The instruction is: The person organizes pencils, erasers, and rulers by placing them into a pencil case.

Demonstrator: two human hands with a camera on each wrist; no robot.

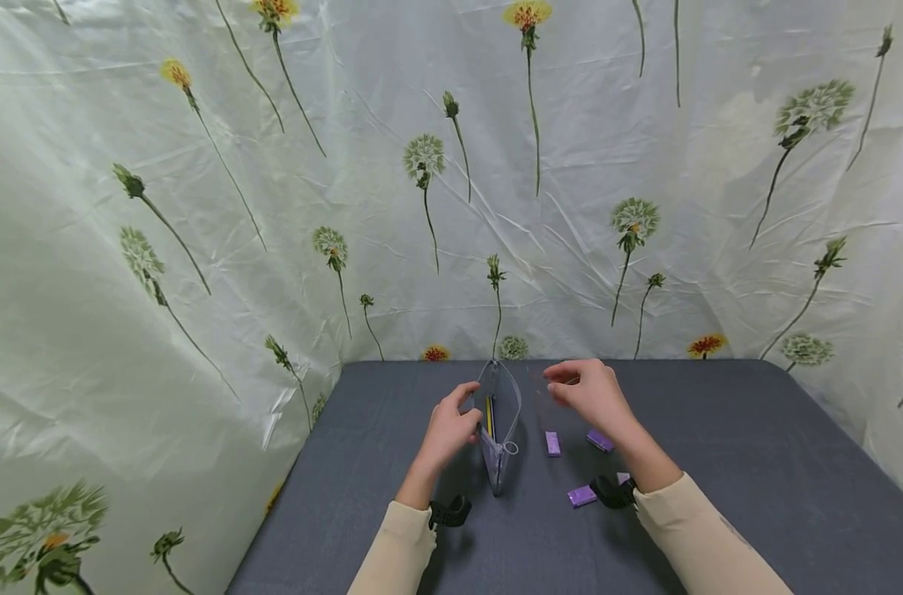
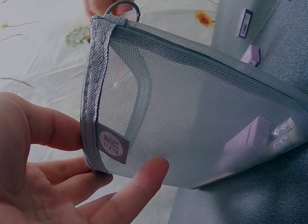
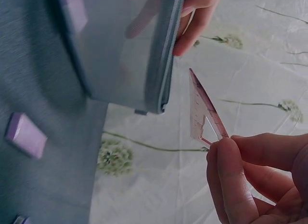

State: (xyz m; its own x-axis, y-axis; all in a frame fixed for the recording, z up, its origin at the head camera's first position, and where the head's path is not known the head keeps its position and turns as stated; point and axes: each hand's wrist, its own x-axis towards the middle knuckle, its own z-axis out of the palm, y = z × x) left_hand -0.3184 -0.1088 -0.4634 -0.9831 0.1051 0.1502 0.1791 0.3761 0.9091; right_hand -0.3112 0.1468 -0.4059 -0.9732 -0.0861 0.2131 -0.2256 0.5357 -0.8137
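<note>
A grey mesh zip pouch [image 1: 493, 467] stands upright on the table, its top spread open. My left hand [image 1: 449, 426] pinches one end of it, thumb and fingers at the seam with the small label [image 2: 113, 143]. Through the mesh a purple-white block [image 2: 246, 138] shows at the bottom, and a yellow-and-dark pencil-like stick [image 1: 490, 417] leans inside. To the right of the pouch, my right hand [image 1: 588, 395] is raised above the table. It pinches a clear triangle ruler [image 3: 197, 111] with reddish markings between thumb and fingertips, apart from the pouch.
Several small purple blocks lie right of the pouch, among them one nearby block [image 1: 553, 444], one farther right [image 1: 601, 440] and one nearer me [image 1: 582, 497]. Behind the dark grey table [image 1: 392, 430] hangs a pale flowered curtain [image 1: 377, 182].
</note>
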